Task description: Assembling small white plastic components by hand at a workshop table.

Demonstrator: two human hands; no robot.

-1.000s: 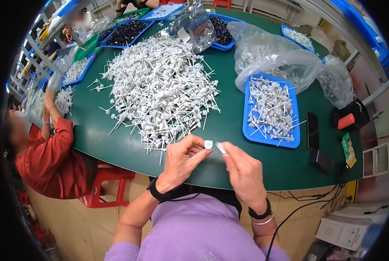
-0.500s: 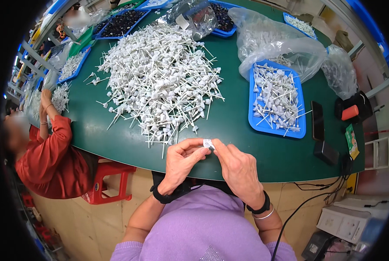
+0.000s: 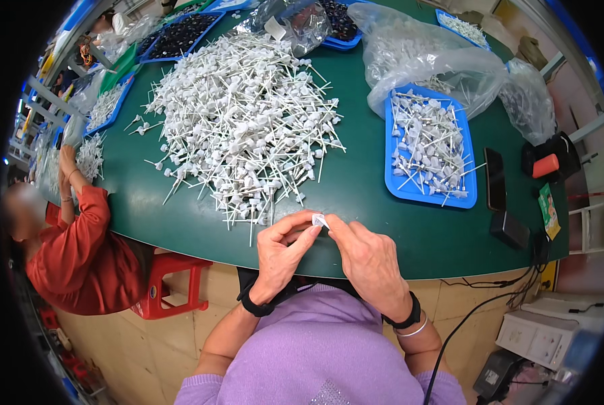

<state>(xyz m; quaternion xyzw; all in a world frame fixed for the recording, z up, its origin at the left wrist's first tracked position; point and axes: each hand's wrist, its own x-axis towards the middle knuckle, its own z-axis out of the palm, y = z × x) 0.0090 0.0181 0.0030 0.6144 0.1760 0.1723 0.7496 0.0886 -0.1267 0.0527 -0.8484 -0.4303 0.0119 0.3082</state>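
Between my hands, just above the table's near edge, is a small white plastic piece (image 3: 317,220); its finer shape is too small to make out. My left hand (image 3: 283,247) pinches it between thumb and forefinger. From the other side, my right hand (image 3: 366,253) has its fingertips pressed together at the piece's right end. Beyond my hands lies a large heap of white plastic parts with thin stems (image 3: 241,121). To the right, a blue tray (image 3: 431,198) holds more such stemmed parts.
Clear plastic bags (image 3: 423,50) lie behind the tray. At the right are a phone (image 3: 495,179), a black box (image 3: 509,229) and a red roll (image 3: 545,166). Blue trays of dark pieces (image 3: 184,37) stand at the back. A co-worker in a red sleeve (image 3: 79,233) sits at left.
The white piece has turned in my fingers and now shows a different side. My hands have otherwise barely moved. The whole view has shifted slightly.
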